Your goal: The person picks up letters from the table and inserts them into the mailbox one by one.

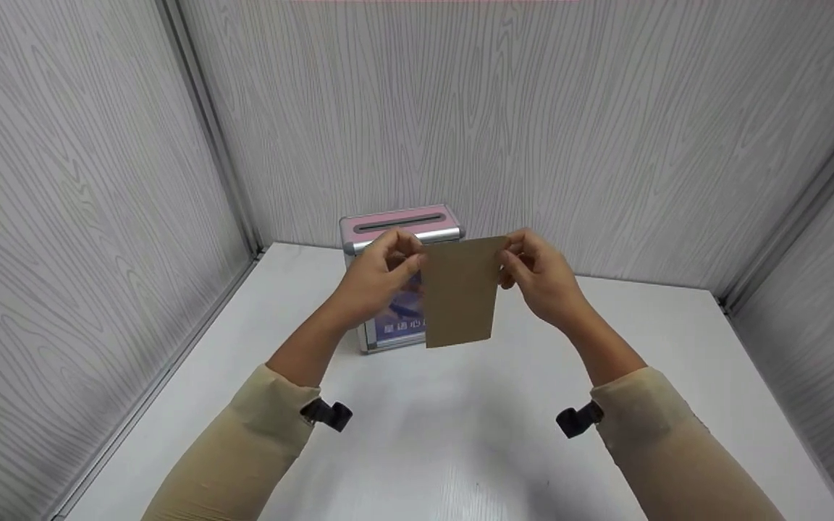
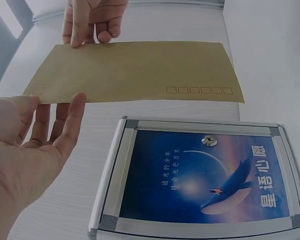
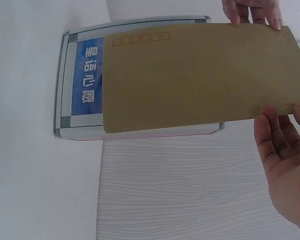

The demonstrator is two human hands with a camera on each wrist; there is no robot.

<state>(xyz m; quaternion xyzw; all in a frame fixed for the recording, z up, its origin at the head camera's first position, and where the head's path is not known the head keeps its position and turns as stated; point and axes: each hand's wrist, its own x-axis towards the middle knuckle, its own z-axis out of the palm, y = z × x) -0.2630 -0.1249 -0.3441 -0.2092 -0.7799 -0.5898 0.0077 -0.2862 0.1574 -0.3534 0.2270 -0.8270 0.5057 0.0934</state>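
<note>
A brown paper envelope point(image 1: 459, 293) hangs upright between both hands, held by its upper corners. My left hand point(image 1: 379, 271) pinches its left edge near the top, and my right hand point(image 1: 538, 275) pinches the opposite edge. In the left wrist view, a row of small red postcode squares shows on the envelope point(image 2: 135, 72). Just behind it stands a suggestion box point(image 1: 401, 217) with a pink top, a dark slot and silver metal edges. A blue whale picture and a small lock are on the box's front point(image 2: 205, 175). The envelope covers part of that front in the head view.
The box stands on a white table point(image 1: 388, 449) near the back wall point(image 1: 475, 116). Grey wood-grain panels enclose the left point(image 1: 77, 217) and right sides. A small black camera is strapped at each sleeve cuff.
</note>
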